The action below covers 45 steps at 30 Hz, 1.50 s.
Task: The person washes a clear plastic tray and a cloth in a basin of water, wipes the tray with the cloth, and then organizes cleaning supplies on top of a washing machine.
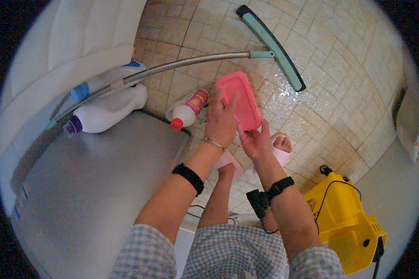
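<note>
A pink rectangular plastic tub [245, 104] with a raised rim is tilted in front of me above the floor. My right hand [257, 139] grips its near end, with the thumb along the rim. Over the tub's left side lies my left hand [221, 122]. Motion smears its fingers, so I cannot tell whether they grip the rim or only pass over it. Just left of that hand, a white bottle [187, 115] with a red cap and pink label lies on its side.
A green-headed floor squeegee [272, 46] rests on wet tiles [330, 97], its long metal handle running left. Two large white jugs, one purple-capped [109, 109], lie by a grey surface [102, 186]. A yellow mop bucket [335, 204] stands at right. Pink slippers [281, 157] are on my feet.
</note>
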Each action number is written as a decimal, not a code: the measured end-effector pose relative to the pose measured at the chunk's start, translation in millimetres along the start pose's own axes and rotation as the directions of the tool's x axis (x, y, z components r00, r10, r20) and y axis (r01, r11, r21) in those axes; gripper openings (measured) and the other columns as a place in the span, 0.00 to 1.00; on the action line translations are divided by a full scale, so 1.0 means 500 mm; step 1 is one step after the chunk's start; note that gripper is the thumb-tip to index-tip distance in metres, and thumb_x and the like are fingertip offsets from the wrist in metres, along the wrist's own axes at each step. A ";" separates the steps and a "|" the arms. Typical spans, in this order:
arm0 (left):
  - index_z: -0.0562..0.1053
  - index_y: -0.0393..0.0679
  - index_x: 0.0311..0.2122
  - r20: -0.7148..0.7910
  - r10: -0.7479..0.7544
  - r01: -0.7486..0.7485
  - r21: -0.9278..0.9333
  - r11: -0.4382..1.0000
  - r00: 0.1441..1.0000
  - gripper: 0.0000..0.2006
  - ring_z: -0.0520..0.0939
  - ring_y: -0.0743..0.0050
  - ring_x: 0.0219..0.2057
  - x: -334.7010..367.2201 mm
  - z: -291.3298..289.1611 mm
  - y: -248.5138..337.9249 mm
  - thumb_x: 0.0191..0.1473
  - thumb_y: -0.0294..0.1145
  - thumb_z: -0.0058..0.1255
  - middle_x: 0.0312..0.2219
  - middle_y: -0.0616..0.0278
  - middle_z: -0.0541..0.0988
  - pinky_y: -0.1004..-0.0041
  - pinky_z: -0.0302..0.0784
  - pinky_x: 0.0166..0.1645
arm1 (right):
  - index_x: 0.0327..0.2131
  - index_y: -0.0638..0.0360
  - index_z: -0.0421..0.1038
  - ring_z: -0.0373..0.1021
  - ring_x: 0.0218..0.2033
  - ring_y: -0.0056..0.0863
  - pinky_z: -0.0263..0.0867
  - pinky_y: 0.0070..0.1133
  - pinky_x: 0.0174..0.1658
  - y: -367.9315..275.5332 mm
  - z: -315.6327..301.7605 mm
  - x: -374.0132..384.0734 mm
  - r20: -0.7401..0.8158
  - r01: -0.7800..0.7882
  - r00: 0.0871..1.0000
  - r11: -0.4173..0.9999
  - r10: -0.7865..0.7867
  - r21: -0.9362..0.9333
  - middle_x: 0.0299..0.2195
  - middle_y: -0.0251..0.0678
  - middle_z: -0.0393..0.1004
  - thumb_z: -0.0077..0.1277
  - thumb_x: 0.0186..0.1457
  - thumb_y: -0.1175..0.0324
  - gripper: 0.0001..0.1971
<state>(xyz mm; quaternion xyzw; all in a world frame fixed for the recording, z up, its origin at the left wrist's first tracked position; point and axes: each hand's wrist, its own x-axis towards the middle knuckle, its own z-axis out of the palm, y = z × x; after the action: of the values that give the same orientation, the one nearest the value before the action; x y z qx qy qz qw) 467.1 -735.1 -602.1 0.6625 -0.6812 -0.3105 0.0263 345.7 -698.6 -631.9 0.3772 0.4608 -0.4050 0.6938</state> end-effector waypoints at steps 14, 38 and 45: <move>0.39 0.46 0.57 0.147 -0.472 0.473 -0.525 0.708 0.869 0.40 0.72 0.50 0.40 0.010 0.077 0.008 0.41 0.25 0.47 0.42 0.46 0.68 0.63 0.68 0.41 | 0.42 0.62 0.60 0.66 0.33 0.22 0.67 0.19 0.30 -0.072 -0.018 0.025 -0.010 0.043 0.917 0.124 -0.398 -0.991 0.34 0.34 0.68 0.52 0.46 0.60 0.22; 0.64 0.30 0.30 0.725 -0.578 -0.242 -0.525 -0.816 0.375 0.07 0.76 0.56 0.28 -0.088 0.263 -0.225 0.49 0.24 0.40 0.28 0.48 0.73 0.63 0.77 0.33 | 0.37 0.64 0.69 0.66 0.22 0.19 0.63 0.18 0.25 -0.068 0.107 0.105 0.314 0.303 0.927 -0.082 -0.207 -0.949 0.24 0.33 0.72 0.55 0.41 0.67 0.17; 0.65 0.29 0.29 0.738 -0.578 -0.174 -0.555 -0.814 0.349 0.05 0.77 0.60 0.25 -0.077 0.294 -0.231 0.47 0.21 0.40 0.27 0.49 0.74 0.67 0.78 0.28 | 0.36 0.64 0.69 0.61 0.20 0.14 0.58 0.13 0.23 -0.054 0.123 0.109 0.402 0.366 0.885 -0.181 -0.236 -0.913 0.25 0.29 0.70 0.56 0.41 0.68 0.17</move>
<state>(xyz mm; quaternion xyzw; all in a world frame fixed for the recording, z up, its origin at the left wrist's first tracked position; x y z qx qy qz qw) 508.2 -634.4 -759.0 0.5347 0.4658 -0.4614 0.5331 354.9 -775.8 -669.9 -0.3932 0.6485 -0.1020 0.6437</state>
